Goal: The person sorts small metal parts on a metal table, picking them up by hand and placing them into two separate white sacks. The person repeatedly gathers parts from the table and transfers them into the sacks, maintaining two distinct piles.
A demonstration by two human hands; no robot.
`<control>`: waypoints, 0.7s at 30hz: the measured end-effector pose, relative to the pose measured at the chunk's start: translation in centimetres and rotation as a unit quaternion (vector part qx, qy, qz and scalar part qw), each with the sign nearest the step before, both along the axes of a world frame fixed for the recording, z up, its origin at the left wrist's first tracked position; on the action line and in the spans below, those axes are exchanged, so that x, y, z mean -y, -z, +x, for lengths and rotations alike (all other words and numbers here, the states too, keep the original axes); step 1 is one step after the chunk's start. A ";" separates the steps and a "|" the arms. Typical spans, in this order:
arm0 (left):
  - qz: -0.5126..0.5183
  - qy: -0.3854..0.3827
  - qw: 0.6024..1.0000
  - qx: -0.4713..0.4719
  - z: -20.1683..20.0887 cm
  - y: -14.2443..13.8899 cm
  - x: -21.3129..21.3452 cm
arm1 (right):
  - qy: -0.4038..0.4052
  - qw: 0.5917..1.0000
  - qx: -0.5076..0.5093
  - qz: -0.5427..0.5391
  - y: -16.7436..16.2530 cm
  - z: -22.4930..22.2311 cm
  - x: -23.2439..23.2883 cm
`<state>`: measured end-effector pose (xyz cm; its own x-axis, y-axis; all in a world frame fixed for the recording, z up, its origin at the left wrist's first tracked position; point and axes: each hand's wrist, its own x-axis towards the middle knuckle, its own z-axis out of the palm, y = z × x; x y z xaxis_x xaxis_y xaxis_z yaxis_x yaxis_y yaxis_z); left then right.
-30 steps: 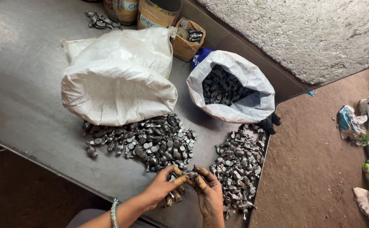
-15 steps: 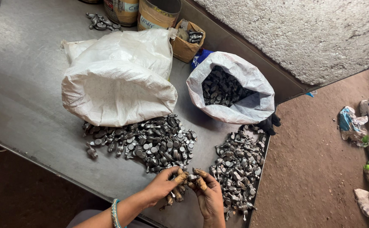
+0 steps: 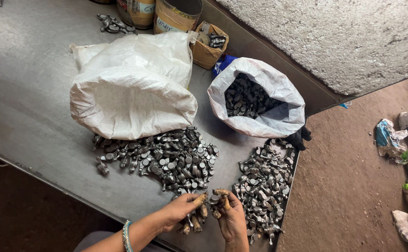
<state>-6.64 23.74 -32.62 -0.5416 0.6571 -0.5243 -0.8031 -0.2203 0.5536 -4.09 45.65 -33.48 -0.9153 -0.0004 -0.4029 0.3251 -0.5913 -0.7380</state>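
Note:
My left hand and my right hand meet at the near edge of a grey metal table. Both hands pinch small dark metal parts between dirty fingertips, and a few more parts lie under the left hand. A large pile of the same metal parts spreads just beyond the left hand. A second pile lies beside the right hand, along the table's right edge.
A big white sack lies on its side behind the left pile. An open white sack holds more parts. Two cans, a small cardboard box and loose parts stand at the back. Bags lie on the dirt floor at the right.
Both hands stay at the table's near edge; the fingers have shifted slightly around the small parts. The piles and sacks have not moved.

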 end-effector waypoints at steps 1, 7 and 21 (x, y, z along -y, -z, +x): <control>0.023 0.001 1.000 0.013 0.2 0.0 0.1 | 0.000 1.000 0.001 0.003 0.4 0.0 -0.2; 0.056 0.011 0.997 0.060 0.6 1.0 0.2 | -0.005 1.000 -0.011 -0.002 2.0 -0.2 -0.4; 0.091 -0.202 0.970 0.102 -2.4 0.0 2.4 | -0.097 0.683 -0.100 0.717 -8.2 -4.1 8.0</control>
<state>-9.02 21.33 -32.59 -0.6712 0.5048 -0.5429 -0.7198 -0.6187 0.3148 -8.18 37.63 -25.25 -0.9909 0.1334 0.0172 0.1017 0.8265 -0.5536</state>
